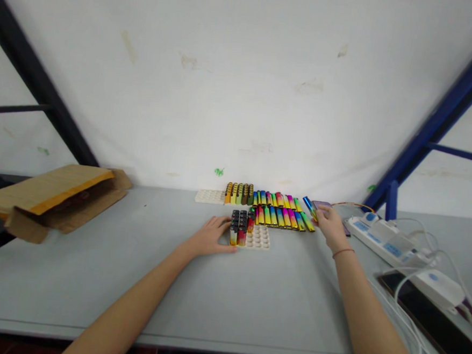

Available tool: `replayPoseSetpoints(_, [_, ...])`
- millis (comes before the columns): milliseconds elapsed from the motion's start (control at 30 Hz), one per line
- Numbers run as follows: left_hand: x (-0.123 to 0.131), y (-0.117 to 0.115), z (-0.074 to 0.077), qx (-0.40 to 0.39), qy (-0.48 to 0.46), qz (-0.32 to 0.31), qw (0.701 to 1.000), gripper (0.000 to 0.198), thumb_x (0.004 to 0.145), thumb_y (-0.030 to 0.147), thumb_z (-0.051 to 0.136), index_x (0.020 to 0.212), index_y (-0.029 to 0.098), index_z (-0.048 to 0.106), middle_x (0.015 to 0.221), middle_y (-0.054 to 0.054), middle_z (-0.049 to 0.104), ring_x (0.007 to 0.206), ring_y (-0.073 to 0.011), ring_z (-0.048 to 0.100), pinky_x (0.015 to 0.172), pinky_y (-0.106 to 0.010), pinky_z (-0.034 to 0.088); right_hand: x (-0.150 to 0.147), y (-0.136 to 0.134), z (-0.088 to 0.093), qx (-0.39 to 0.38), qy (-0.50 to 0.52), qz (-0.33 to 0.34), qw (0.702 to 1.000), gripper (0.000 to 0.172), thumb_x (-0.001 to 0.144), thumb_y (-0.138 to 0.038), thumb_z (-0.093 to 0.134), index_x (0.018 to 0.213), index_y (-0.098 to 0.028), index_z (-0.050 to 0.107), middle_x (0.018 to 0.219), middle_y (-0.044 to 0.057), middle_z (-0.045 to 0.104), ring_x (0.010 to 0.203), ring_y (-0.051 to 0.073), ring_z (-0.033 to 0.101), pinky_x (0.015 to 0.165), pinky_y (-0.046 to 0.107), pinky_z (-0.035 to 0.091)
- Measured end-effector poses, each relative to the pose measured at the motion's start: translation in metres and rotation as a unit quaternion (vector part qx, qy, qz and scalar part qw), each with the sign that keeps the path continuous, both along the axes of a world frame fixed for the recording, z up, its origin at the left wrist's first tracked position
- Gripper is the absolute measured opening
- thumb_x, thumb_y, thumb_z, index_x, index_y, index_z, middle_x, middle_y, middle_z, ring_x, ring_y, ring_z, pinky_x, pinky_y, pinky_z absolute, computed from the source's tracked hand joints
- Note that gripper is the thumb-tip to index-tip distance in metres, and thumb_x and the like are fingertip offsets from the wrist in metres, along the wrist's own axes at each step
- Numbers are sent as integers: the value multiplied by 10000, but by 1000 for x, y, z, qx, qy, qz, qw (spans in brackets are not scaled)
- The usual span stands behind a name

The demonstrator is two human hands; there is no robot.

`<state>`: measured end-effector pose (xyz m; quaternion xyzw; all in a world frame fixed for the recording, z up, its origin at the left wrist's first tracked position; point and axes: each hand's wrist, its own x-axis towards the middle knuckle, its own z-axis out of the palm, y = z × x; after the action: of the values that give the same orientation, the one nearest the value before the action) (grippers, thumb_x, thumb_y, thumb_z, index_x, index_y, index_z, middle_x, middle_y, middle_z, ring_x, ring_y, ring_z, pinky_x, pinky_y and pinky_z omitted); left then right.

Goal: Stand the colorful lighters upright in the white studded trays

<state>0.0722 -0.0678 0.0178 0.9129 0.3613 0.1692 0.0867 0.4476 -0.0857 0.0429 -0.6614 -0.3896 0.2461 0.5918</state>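
Observation:
My left hand (211,237) rests at the left end of a white tray (261,238) with round holes. Its thumb lies along the front edge and its fingers reach round the back left, gripping the tray. Several black-topped lighters (239,231) stand upright in the tray's left part; holes show on the right. My right hand (327,222) pinches a shiny blue-and-yellow lighter (309,207), tilted, at the right end of the rows. Just left of it, two rows of rainbow-coloured lighters (279,217) lie side by side on the table.
Behind the tray stands a block of yellow and green lighters (238,194) beside another white holed tray (210,197). An open cardboard box (68,197) lies far left. On the right are a power strip (393,247) with cables, a dark phone-like slab (424,314) and a blue post (438,110).

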Motion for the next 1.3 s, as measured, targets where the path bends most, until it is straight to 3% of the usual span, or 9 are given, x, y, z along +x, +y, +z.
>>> replayPoseSetpoints(133, [0,0,1,1,2,5,1000,815,737,697,614,1327,147,498,1342,-152,481,1229,-357,437,1071,-478,329,-14,-9,16,19,274,172,946,300,658,-117,610,949,-191,605,734,14,620,635,143,618,601,276,543])
replayPoseSetpoints(233, [-1,0,1,2,13,4,1000,831,746,696,606,1334,121,488,1345,-166,474,1226,-358,438,1071,-478,328,-27,-13,24,4,328,245,912,320,603,-63,585,891,-200,616,733,4,631,621,126,606,587,248,531])
replayPoseSetpoints(333, [-1,0,0,2,11,4,1000,830,745,697,607,1336,127,484,1344,-163,475,1224,-357,437,1070,-486,326,-41,-13,23,4,325,277,904,209,664,-141,595,863,-205,605,726,-6,622,621,120,591,591,243,521])
replayPoseSetpoints(400, [-1,0,0,3,6,5,1000,819,744,701,604,1336,148,484,1341,-153,480,1222,-352,438,1070,-485,325,-52,-13,21,2,318,278,906,119,741,-273,620,829,-204,580,697,-10,600,598,119,569,581,247,511])
replayPoseSetpoints(633, [0,0,1,5,15,5,1000,820,740,708,602,1332,152,489,1345,-155,477,1230,-348,434,1079,-473,319,-86,-23,23,72,288,314,902,376,713,-431,722,878,-256,434,641,-75,529,537,105,505,531,225,439])
replayPoseSetpoints(733, [0,0,1,4,14,9,1000,824,736,713,601,1331,153,491,1343,-156,479,1226,-354,437,1074,-484,322,-94,-23,25,73,294,313,900,394,747,-573,635,840,-252,426,539,-92,432,436,91,401,433,192,334])
replayPoseSetpoints(867, [0,0,1,2,16,6,1000,833,744,714,591,1332,133,488,1349,-168,471,1225,-357,435,1069,-487,324,-99,-22,21,16,315,295,902,550,763,-747,415,609,-220,391,421,-87,288,348,70,244,360,190,204])
replayPoseSetpoints(1133, [0,0,-1,3,0,4,1000,807,736,702,612,1328,167,493,1343,-147,485,1217,-351,445,1068,-485,326,-108,-22,11,27,327,217,919,471,807,-539,293,438,-247,269,327,-76,166,299,70,108,307,203,131])
replayPoseSetpoints(1300, [-1,1,-2,5,1,3,1000,809,732,703,617,1333,177,489,1351,-140,481,1235,-347,434,1074,-478,320,-108,-21,13,17,332,198,922,473,809,-549,267,440,-254,251,339,-83,147,285,71,96,294,203,106])
